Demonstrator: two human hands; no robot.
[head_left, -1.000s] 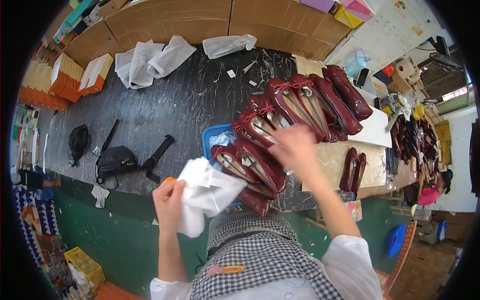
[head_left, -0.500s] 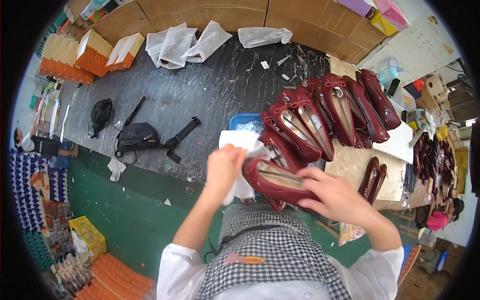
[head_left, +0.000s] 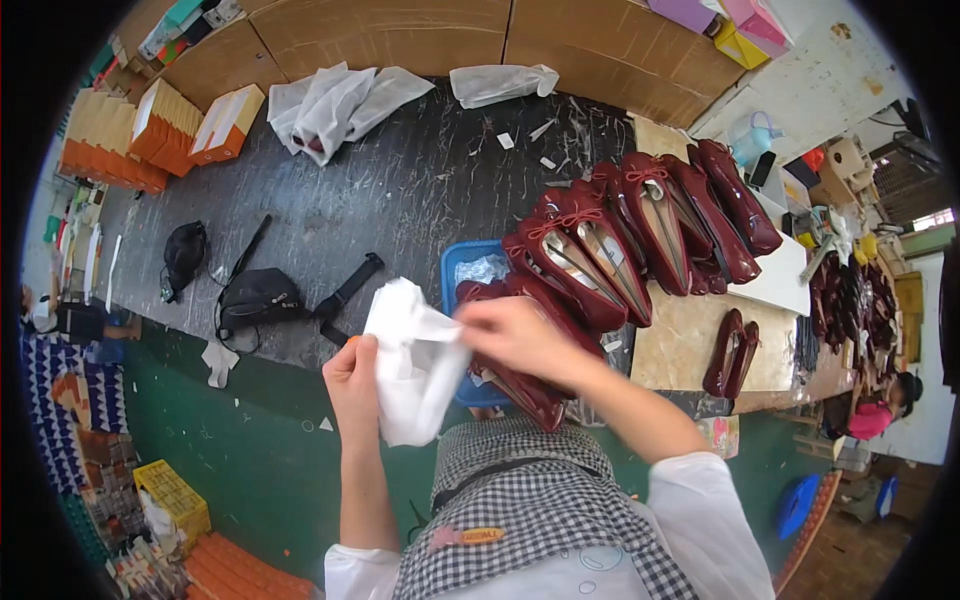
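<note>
A white cloth-like bag point(head_left: 405, 345) hangs in front of me, gripped along its left edge by my left hand point(head_left: 352, 380), thumb on top. An orange bit shows at that thumb. My right hand point(head_left: 520, 340) has its fingers closed at the bag's right edge, slightly blurred. No shoe shows in either hand; whether one is inside the bag I cannot tell. Under my right forearm lie dark red patent ballet flats point(head_left: 525, 395), partly hidden. Just behind the bag stands a blue basket point(head_left: 455, 262) with crumpled clear plastic in it.
Rows of dark red flats point(head_left: 655, 225) fill the table's right side, a separate pair point(head_left: 730, 355) nearer me. Left are a black waist bag point(head_left: 260, 300) and a black cap point(head_left: 184, 255). White bags point(head_left: 330, 110) and orange boxes point(head_left: 225, 125) line the back. Another person point(head_left: 880, 410) is far right.
The dark red flat has left my right hand's grip, and that hand has moved left to the white bag. My left hand has shifted left and lifted the bag into open view.
</note>
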